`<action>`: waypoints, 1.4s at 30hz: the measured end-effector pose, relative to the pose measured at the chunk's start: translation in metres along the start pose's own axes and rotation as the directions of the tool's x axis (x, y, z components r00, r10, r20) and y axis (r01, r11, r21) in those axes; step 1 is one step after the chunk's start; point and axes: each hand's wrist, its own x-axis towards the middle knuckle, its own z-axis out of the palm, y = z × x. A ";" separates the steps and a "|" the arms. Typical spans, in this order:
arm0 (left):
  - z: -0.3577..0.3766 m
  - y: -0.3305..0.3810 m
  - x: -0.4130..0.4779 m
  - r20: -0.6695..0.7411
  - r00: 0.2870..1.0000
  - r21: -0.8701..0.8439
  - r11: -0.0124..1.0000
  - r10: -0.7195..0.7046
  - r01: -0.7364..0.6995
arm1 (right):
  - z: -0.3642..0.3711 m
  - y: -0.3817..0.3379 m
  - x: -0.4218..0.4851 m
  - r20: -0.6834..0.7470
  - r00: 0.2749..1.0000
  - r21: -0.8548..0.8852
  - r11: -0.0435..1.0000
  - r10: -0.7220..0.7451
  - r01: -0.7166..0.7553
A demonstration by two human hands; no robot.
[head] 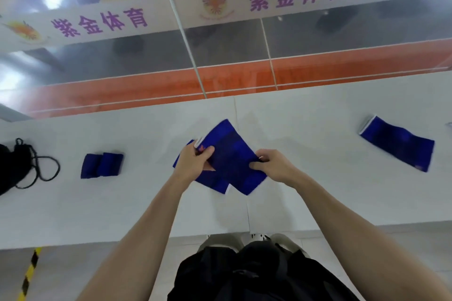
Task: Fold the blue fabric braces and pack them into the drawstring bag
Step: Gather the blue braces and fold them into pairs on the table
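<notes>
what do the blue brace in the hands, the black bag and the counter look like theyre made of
Brace in the hands: soft knitted or elastic cloth, matte; it bends and creases where the left hand and right hand pinch it.
Black bag: thin limp cloth, probably, with a cord loop; too blurred to be sure.
Counter: hard, smooth white surface, perhaps laminate, with a faint seam.

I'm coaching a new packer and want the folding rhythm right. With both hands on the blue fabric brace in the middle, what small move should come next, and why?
Probably fold the blue fabric brace over on itself: the left hand and right hand pinch opposite edges and it still lies spread out, unlike the folded blue bundle near the black drawstring bag.
</notes>
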 end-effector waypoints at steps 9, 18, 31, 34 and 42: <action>-0.053 -0.077 -0.006 -0.169 0.964 -0.060 0.978 -0.205 0.198 | 0.057 0.008 0.020 0.063 0.996 0.007 0.998 0.068 -0.069; -0.093 -0.104 0.040 -0.234 0.956 0.212 0.951 -0.175 0.226 | 0.090 -0.003 0.051 -0.120 0.982 -0.040 0.988 0.146 -0.152; -0.108 -0.134 0.078 -0.122 0.991 0.635 0.763 -0.049 0.116 | 0.118 0.001 0.053 -0.313 0.918 -0.135 0.945 0.245 -0.298; -0.106 -0.131 0.080 -0.139 0.989 0.694 0.717 0.050 0.062 | 0.119 -0.001 0.052 -0.327 0.907 -0.122 0.940 0.265 -0.318; -0.099 -0.122 0.096 -0.075 0.975 0.659 0.744 0.210 -0.110 | 0.119 0.000 0.054 -0.304 0.909 -0.064 0.946 0.286 -0.319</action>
